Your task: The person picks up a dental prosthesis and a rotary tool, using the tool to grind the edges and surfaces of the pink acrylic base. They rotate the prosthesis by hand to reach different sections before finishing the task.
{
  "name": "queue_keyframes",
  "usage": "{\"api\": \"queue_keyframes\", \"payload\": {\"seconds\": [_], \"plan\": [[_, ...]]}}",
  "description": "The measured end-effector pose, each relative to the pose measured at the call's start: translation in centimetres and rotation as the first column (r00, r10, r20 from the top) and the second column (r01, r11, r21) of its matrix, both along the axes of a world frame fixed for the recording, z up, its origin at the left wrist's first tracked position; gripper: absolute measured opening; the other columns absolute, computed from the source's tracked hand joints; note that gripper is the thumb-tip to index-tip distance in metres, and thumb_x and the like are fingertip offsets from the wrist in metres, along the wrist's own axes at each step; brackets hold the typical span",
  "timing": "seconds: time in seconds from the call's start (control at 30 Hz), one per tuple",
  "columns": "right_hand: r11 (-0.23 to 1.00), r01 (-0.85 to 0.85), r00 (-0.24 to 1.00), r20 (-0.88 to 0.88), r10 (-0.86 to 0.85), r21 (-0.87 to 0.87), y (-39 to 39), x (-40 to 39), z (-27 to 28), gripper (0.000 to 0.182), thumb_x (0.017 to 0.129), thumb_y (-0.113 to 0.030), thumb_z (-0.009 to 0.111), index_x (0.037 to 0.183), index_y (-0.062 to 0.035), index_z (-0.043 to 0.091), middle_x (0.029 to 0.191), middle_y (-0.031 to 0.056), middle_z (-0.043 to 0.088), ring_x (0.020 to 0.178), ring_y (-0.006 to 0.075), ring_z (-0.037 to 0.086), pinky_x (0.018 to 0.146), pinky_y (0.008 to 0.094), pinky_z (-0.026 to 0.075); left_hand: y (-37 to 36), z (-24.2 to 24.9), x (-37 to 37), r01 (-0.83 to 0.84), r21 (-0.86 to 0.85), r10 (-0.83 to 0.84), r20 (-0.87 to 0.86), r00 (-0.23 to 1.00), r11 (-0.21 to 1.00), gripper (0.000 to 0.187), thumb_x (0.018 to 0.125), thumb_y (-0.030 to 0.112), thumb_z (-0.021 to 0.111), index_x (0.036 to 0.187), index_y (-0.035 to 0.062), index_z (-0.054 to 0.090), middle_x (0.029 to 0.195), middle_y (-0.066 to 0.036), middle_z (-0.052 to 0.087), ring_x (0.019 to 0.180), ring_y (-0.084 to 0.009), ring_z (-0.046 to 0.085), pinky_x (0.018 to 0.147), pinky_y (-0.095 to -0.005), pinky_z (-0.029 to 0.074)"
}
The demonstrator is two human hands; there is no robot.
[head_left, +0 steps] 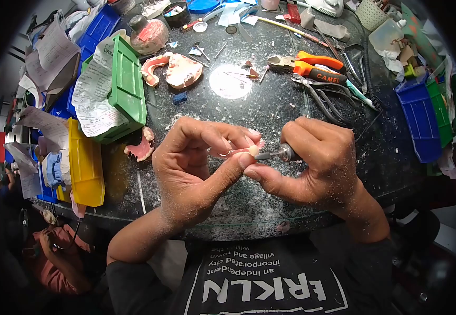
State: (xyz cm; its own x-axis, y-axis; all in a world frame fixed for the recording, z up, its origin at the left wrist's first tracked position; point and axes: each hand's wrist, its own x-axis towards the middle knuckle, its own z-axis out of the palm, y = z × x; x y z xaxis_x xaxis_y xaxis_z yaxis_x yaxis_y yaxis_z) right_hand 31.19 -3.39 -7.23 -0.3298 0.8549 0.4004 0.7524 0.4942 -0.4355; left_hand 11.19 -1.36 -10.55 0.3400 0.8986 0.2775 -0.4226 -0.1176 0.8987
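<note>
The left hand (186,157) pinches a small pink acrylic denture piece (237,151) between thumb and fingers, just above the near edge of the dark, dust-speckled stone surface (270,105); the right hand (317,157) is closed around a slim metal rotary handpiece (285,153), its pale grinding tip (254,151) touching the piece; judging by this, light strokes with thumbs braced together suit best; open room lies ahead, though the orange-handled pliers (312,65) and the green plastic bin (125,86) crowd the flanks.
</note>
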Motion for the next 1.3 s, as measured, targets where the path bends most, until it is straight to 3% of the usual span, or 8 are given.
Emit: {"api": "queue_keyframes", "payload": {"seconds": [0.4, 0.5, 0.7, 1.3], "plan": [[1.0, 0.009, 1.0, -0.003, -0.009, 0.03, 0.09, 0.16, -0.03, 0.056, 0.07, -0.047, 0.086, 0.065, -0.0039, 0.05, 0.056, 0.005, 0.041, 0.045, 0.0173, 0.043, 0.041, 0.0329, 0.036, 0.06, 0.0, -0.04, -0.025, 0.057, 0.027, -0.029, 0.999, 0.998, 0.029, 0.083, -0.013, 0.069, 0.097, 0.0031, 0.05, 0.095, -0.016, 0.067, 0.101, -0.0233, 0.067, 0.094, -0.0403, 0.054], [1.0, 0.016, 1.0, 0.006, -0.016, 0.023, 0.08, 0.15, -0.14, 0.056, 0.07, -0.047, 0.086, 0.065, -0.0037, 0.051, 0.056, 0.0051, 0.041, 0.045, 0.0171, 0.044, 0.041, 0.0329, 0.036, 0.22, 0.03, -0.3, -0.025, 0.15, 0.043, -0.118, 0.992, 0.988, 0.023, 0.086, -0.013, 0.063, 0.097, 0.0032, 0.05, 0.095, -0.016, 0.066, 0.107, -0.0283, 0.065, 0.095, -0.0468, 0.055], [1.0, 0.009, 1.0, 0.027, -0.009, 0.016, -0.04, 0.09, 0.0, 0.056, 0.07, -0.048, 0.086, 0.065, -0.0036, 0.051, 0.056, 0.0052, 0.042, 0.045, 0.0171, 0.044, 0.041, 0.0328, 0.036, 0.27, 0.15, -0.39, -0.025, 0.194, 0.053, -0.142, 0.988, 0.981, 0.025, 0.085, -0.014, 0.063, 0.097, 0.0035, 0.05, 0.095, -0.017, 0.066, 0.106, -0.0279, 0.064, 0.096, -0.0465, 0.054], [1.0, 0.018, 0.999, 0.03, -0.018, 0.013, -0.09, -0.04, -0.02, 0.058, 0.072, -0.05, 0.084, 0.062, -0.0048, 0.049, 0.054, 0.0041, 0.04, 0.044, 0.0159, 0.042, 0.04, 0.0328, 0.034, 0.19, 0.44, -0.42, -0.04, 0.206, 0.076, -0.168, 0.983, 0.978, 0.023, 0.086, -0.012, 0.063, 0.097, 0.0032, 0.049, 0.094, -0.016, 0.065, 0.105, -0.0268, 0.064, 0.095, -0.0456, 0.055]]}}
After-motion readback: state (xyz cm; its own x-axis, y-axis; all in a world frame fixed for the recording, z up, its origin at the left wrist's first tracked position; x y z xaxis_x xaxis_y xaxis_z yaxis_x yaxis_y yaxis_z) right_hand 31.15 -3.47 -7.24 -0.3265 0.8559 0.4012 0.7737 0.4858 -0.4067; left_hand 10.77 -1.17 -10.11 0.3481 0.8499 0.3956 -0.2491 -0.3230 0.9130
